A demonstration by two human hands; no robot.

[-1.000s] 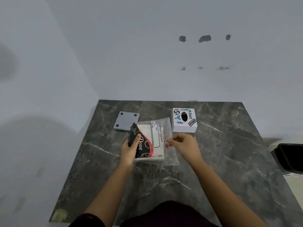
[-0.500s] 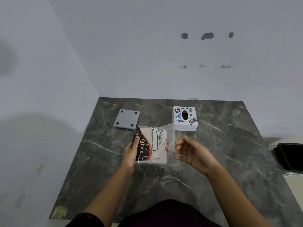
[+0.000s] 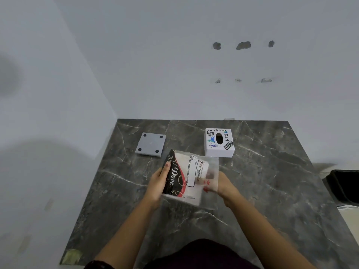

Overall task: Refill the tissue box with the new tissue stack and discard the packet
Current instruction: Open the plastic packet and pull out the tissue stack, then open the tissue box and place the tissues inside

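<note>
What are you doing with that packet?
A person is opening a packet of tissues over a dark marble table. The left hand grips its printed end; the right hand reaches into the clear open end. The white tissue box waits behind, with a grey plate lying nearby.

- Desk [image 3: 272,191]: dark grey marble pattern with white veins, set into the corner of two pale walls.
- Grey square plate [image 3: 150,144]: lies flat on the desk at 10 o'clock, with four dark round pads, one at each corner.
- Black bin [image 3: 344,186]: off the desk at 3 o'clock, partly cut by the frame edge.
- Back wall [image 3: 194,65]: three dark holes at 1 o'clock, three smaller marks below them.
</note>
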